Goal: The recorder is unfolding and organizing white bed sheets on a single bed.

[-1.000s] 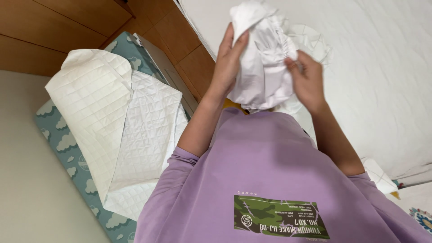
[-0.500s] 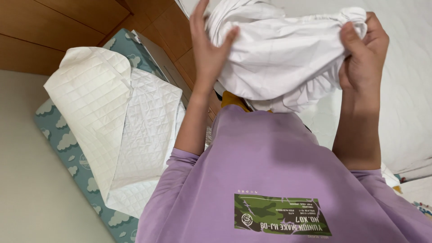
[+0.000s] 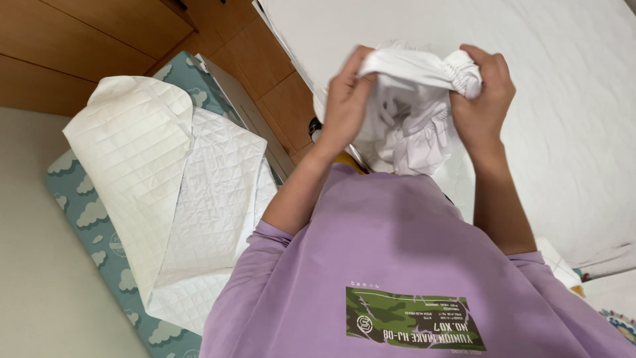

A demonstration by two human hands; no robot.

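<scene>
I hold a bunched white sheet with a gathered elastic edge [image 3: 414,113] up in front of my chest. My left hand [image 3: 348,99] grips its left side, fingers curled into the fabric. My right hand [image 3: 483,93] clutches the elastic hem at the right. The rest of the cloth hangs crumpled between both hands. Below them is my purple shirt [image 3: 397,265] with a green printed patch.
A white mattress [image 3: 563,99] fills the upper right. At the left, white quilted pads [image 3: 172,179] lie piled on a teal mat with cloud shapes [image 3: 86,219]. Wooden panels [image 3: 99,33] and a wooden bed frame [image 3: 278,93] run across the top.
The white sheet has come lower and is bunched tighter. Both hands have drawn closer together and now grip its elastic edge.
</scene>
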